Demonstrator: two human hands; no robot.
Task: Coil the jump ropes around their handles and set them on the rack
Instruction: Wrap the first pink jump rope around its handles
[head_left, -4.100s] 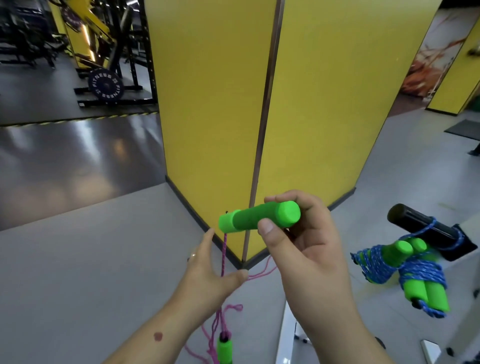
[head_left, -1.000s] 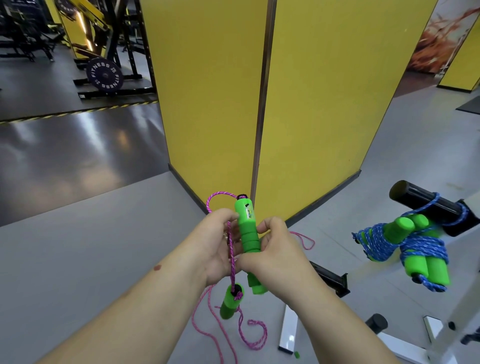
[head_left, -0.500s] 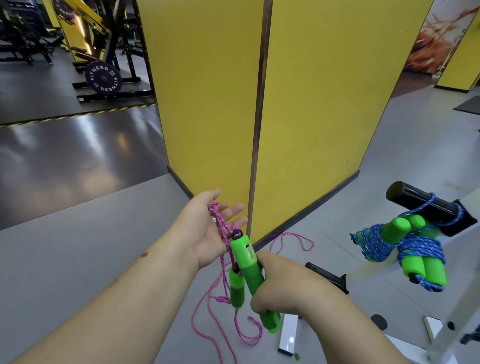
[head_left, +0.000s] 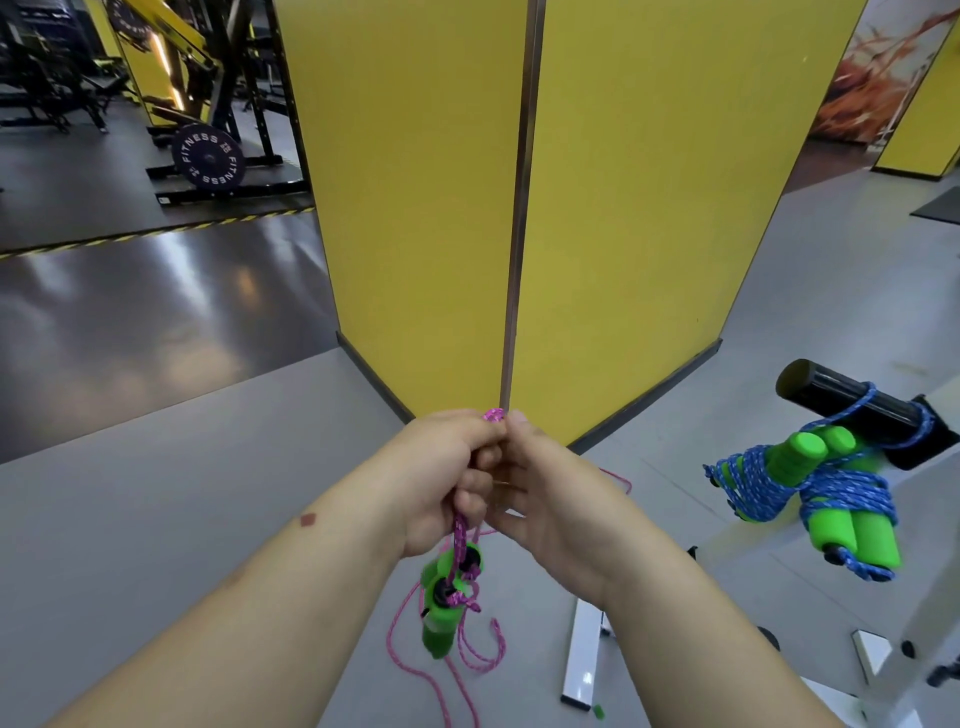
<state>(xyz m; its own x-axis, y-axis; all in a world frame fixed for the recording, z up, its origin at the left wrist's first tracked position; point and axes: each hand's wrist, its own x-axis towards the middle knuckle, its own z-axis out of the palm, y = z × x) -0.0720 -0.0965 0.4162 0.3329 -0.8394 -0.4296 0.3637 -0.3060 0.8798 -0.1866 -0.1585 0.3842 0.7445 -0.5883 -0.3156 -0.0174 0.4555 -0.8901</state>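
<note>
My left hand (head_left: 451, 478) and my right hand (head_left: 545, 499) meet in front of me, both pinching the pink rope (head_left: 493, 415) where a small bit of it sticks up between the fingertips. Below my left hand the two green handles (head_left: 444, 597) hang side by side on the rope, ends down. Loose pink rope (head_left: 470, 660) trails from them to the floor. At the right, a blue rope coiled around green handles (head_left: 810, 493) hangs from a black rack peg (head_left: 841, 397).
A yellow pillar (head_left: 519, 208) stands straight ahead on the grey floor. The rack's white frame (head_left: 584, 654) and feet sit at the lower right. Gym machines and a weight plate (head_left: 209, 158) stand far back left.
My right hand let go of the green handle and rose to meet my left hand at the rope. Both handles now dangle below my left hand.
</note>
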